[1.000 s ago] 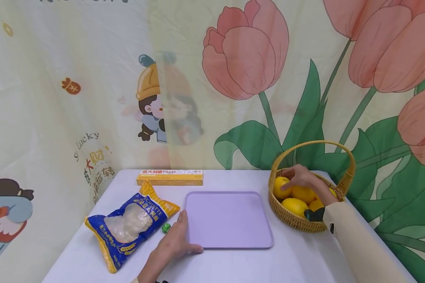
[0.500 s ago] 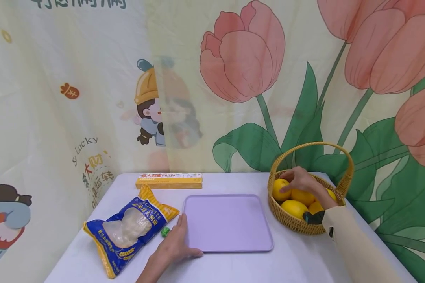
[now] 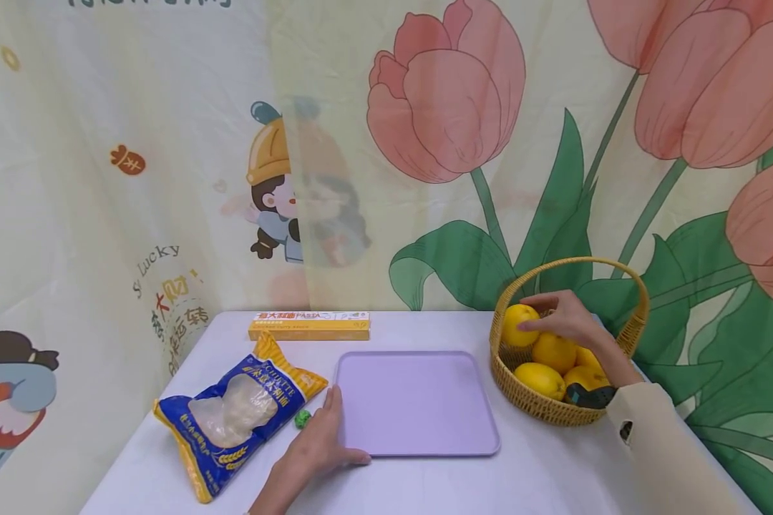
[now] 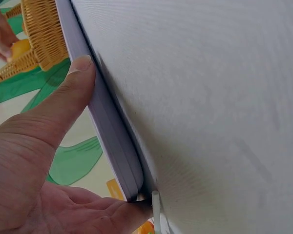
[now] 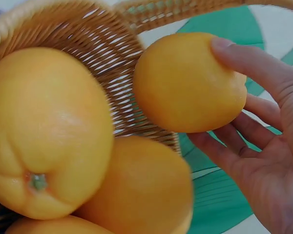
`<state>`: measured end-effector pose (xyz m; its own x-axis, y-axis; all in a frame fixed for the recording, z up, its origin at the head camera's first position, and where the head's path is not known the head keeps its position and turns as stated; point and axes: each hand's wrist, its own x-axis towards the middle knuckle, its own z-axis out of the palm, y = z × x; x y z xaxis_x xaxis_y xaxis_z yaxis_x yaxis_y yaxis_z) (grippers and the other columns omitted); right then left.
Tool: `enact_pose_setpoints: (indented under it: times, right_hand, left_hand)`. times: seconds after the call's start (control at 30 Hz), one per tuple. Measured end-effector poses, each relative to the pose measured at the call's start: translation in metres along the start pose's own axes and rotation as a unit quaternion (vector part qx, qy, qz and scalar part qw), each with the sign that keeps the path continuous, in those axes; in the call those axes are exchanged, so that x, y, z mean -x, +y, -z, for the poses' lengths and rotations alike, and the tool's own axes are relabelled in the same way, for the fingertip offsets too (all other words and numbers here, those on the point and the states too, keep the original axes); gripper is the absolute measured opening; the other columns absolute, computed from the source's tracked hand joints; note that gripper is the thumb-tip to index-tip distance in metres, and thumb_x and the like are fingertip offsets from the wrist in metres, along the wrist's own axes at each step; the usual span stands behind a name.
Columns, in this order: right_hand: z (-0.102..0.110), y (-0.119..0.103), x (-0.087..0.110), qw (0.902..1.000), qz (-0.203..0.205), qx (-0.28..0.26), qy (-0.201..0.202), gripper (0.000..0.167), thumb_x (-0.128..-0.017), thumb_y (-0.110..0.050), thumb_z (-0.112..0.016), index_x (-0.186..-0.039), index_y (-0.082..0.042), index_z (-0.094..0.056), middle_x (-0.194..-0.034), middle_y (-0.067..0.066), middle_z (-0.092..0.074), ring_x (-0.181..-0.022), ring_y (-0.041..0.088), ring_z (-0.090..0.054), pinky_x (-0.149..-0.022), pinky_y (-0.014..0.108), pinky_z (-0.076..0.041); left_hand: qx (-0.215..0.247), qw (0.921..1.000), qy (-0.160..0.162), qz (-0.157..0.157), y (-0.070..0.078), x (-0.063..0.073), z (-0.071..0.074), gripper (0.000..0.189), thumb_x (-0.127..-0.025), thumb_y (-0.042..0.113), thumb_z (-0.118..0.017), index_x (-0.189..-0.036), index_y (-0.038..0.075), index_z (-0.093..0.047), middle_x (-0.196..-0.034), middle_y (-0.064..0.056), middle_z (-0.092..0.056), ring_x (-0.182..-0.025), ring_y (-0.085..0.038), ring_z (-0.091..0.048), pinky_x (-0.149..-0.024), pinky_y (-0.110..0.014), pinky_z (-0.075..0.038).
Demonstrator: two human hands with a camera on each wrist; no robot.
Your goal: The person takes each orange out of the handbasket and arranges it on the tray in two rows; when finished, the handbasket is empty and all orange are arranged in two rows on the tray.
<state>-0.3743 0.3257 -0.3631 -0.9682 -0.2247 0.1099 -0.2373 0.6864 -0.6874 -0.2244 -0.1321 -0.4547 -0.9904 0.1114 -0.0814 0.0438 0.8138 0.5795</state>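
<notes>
My right hand [image 3: 563,315] grips a yellow-orange citrus fruit [image 3: 519,325] at the left inside of a wicker basket [image 3: 535,408]. In the right wrist view the thumb presses the top of this citrus fruit [image 5: 185,83], with fingers under and behind it. Several similar fruits [image 5: 46,131] lie below. My left hand [image 3: 318,436] rests at the near left corner of a flat lilac tray [image 3: 419,400]. Its thumb [image 4: 78,83] lies along the front edge and its straight fingers along the left side, as the left wrist view shows.
Left of the tray lies a blue and yellow pasta bag [image 3: 241,408]. Between bag and left hand sits a small green ball-like thing [image 3: 302,418]. A yellow pasta box [image 3: 309,326] stands at the back edge, before a printed curtain [image 3: 328,143]. The basket's handle [image 3: 631,307] arches over the fruits.
My right hand has raised the citrus fruit slightly off the others in the basket. The left hand has stayed at the tray's corner.
</notes>
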Motion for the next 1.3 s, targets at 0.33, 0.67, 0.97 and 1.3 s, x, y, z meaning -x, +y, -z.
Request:
enact_pose_setpoints:
  times: [0.33,0.67,0.97,1.3]
  right_hand:
    - [0.022,-0.018,0.041,0.9989,0.042,-0.02,0.005,0.059,-0.098,-0.024,-0.082,-0.144,0.009,-0.063,-0.137,0.03,-0.069,-0.117,0.03,-0.072,-0.088,0.021,-0.061]
    - [0.009,-0.062,0.069,0.9733,0.184,-0.137,-0.009,0.044,-0.092,0.007,-0.078,-0.134,0.013,-0.066,-0.12,-0.009,-0.079,-0.102,0.009,-0.077,-0.082,0.026,-0.067]
    - [-0.07,-0.116,0.045,0.9445,0.194,-0.258,-0.061,0.043,-0.093,0.002,-0.08,-0.134,0.011,-0.069,-0.124,0.006,-0.08,-0.098,0.026,-0.08,-0.086,0.036,-0.068]
    - [-0.171,-0.147,-0.001,0.9574,0.152,-0.245,-0.004,0.045,-0.087,-0.011,-0.091,-0.127,0.005,-0.076,-0.118,0.018,-0.08,-0.097,0.022,-0.075,-0.083,0.027,-0.067]
  left_hand:
    - [0.01,0.9999,0.007,0.005,-0.002,0.0,0.0,0.14,-0.063,0.031,-0.106,-0.163,-0.017,-0.02,-0.168,-0.041,-0.023,-0.152,-0.056,-0.035,-0.126,-0.066,-0.034]
    - [0.012,0.9999,0.003,0.005,0.0,0.0,0.0,0.138,-0.064,0.03,-0.106,-0.163,-0.016,-0.022,-0.168,-0.041,-0.022,-0.152,-0.056,-0.035,-0.125,-0.066,-0.033]
    - [0.016,0.9998,0.004,0.015,0.001,0.0,0.0,0.137,-0.063,0.027,-0.106,-0.162,-0.018,-0.023,-0.167,-0.042,-0.023,-0.153,-0.057,-0.034,-0.126,-0.066,-0.033]
    - [0.025,0.9993,-0.003,0.026,0.002,-0.002,-0.001,0.137,-0.064,0.03,-0.106,-0.161,-0.02,-0.022,-0.165,-0.043,-0.025,-0.152,-0.056,-0.036,-0.125,-0.064,-0.035]
